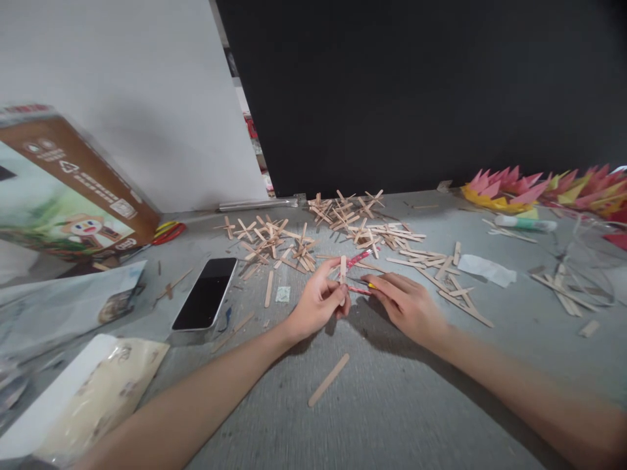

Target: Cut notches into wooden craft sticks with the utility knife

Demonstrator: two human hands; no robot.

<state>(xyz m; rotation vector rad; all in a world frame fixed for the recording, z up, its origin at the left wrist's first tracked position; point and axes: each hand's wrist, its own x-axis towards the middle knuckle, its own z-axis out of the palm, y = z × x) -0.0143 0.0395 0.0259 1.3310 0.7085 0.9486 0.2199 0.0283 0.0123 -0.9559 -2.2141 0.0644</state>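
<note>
My left hand is closed, with a wooden craft stick pinched upright between thumb and fingers. A red patterned strip slants up just behind that stick; whether the hand touches it I cannot tell. My right hand is closed on a small thin thing with a yellow part, mostly hidden by the fingers. A second red length runs between the two hands, close to the stick's lower end. One loose craft stick lies on the grey table in front of both hands.
Crossed craft sticks pile up behind my hands, with loose sticks to the right. A phone, scissors and a box are at left. A glue stick and pink-yellow paper crafts lie back right.
</note>
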